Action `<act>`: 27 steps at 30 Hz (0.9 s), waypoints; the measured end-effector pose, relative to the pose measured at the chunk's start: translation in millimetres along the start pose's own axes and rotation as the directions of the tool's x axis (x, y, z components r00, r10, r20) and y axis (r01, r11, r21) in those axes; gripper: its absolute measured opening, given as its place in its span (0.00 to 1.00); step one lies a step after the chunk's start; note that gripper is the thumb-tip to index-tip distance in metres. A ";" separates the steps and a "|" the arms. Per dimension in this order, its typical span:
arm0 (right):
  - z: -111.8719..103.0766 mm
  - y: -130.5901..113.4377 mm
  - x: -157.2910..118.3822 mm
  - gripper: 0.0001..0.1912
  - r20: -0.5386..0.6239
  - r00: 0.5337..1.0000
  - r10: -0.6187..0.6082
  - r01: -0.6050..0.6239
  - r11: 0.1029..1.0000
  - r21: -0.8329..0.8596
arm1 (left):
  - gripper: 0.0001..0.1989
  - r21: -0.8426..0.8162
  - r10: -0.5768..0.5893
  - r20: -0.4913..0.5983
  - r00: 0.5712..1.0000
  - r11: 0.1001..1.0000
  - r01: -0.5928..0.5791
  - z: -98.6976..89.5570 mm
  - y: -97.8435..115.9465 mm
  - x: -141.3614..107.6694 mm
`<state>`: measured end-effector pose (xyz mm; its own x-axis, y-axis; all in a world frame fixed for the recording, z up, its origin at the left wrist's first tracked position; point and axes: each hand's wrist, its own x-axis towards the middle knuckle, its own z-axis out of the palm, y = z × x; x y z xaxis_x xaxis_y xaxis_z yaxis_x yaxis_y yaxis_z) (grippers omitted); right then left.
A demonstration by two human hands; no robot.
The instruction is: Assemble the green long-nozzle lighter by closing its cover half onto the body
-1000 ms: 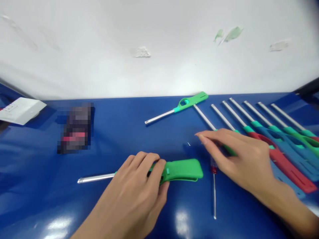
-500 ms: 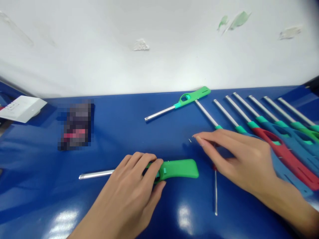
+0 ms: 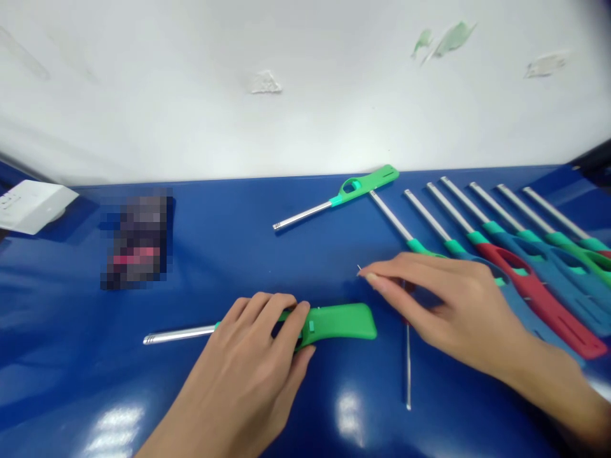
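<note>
My left hand (image 3: pixel 258 356) is wrapped over the middle of a green lighter (image 3: pixel 346 321), whose metal tube points left on the blue table. My right hand (image 3: pixel 443 305) has thumb and index finger pinched together at a tiny metal pin (image 3: pixel 359 270) on the table; whether the pin is gripped between the fingertips is too small to tell. Below the right hand lies a screwdriver (image 3: pixel 408 369), its red handle partly hidden under the fingers.
Another green lighter (image 3: pixel 370 184) lies near the white wall. Several lighters fan out on the right, among them a red one (image 3: pixel 548 292). A pixelated dark object (image 3: pixel 140 242) and a white item (image 3: pixel 35 205) are at the left.
My right hand has moved slightly left, and its fingertips have come up to the small pin. My left hand stays on the green lighter. The whole view has shifted a little.
</note>
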<state>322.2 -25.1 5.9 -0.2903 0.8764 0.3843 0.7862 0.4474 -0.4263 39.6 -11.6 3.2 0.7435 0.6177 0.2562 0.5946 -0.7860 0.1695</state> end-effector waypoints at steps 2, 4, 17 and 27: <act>-3.4 2.3 -2.8 0.08 0.121 0.993 0.010 -0.013 1.000 0.022 | 0.14 0.007 0.004 0.003 1.000 1.000 -0.004 0.2 0.7 0.3; -5.5 4.8 -6.3 0.16 0.238 0.970 0.043 -0.053 0.998 0.034 | 0.14 0.007 -0.002 0.006 1.000 1.000 0.002 0.2 1.3 0.5; -5.1 3.7 -12.4 0.15 0.364 0.931 0.043 -0.076 0.994 0.076 | 0.15 0.005 0.015 0.009 1.000 1.000 -0.015 -1.0 3.0 2.8; -5.9 5.3 -14.2 0.19 0.419 0.907 0.038 -0.064 0.997 0.048 | 0.14 0.000 0.014 0.000 1.000 1.000 -0.014 -0.3 2.0 3.1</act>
<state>333.7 -36.2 3.0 -0.4617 0.8870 -0.0103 0.7759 0.3982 -0.4893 43.0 -11.3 4.6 0.7519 0.6065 0.2585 0.5841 -0.7946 0.1656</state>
